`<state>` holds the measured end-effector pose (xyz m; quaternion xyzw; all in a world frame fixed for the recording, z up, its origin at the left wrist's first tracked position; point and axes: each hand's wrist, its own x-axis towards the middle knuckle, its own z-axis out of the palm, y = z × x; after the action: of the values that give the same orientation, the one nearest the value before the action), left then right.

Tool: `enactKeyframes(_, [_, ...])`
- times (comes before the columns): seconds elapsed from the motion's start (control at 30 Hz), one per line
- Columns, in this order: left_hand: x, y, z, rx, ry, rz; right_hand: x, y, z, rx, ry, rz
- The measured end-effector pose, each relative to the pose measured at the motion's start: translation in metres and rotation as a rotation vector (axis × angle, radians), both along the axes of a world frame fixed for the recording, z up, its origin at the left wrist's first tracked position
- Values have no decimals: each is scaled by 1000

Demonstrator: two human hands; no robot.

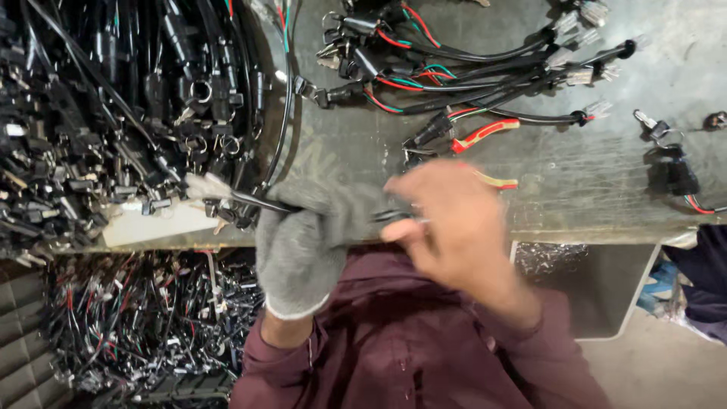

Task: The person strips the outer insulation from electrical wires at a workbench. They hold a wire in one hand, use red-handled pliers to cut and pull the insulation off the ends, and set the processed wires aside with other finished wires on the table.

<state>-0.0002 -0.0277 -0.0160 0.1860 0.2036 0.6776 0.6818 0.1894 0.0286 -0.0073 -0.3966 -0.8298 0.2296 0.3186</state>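
Both hands (379,227) – apparently – on black cable (257,200)

Upper left: cable pile (113,113) on table (591,197)
Upper right: harness bundle (469,68)
Centre: both hands (303,242) on a cable (257,201)

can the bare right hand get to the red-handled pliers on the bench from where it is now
Probably yes. The right hand is just below the red-handled pliers, nothing lying between, though it is pinching the black cable the gloved left hand grips.
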Motion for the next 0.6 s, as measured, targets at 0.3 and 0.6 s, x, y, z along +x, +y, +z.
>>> enactKeyframes(0.3, [53,-20,-27,470,937,-490,42,1,58,-883,793,380])
enactKeyframes(0.6, [5,18,-28,172,668,-558,70,20,8,-766,1508,330])
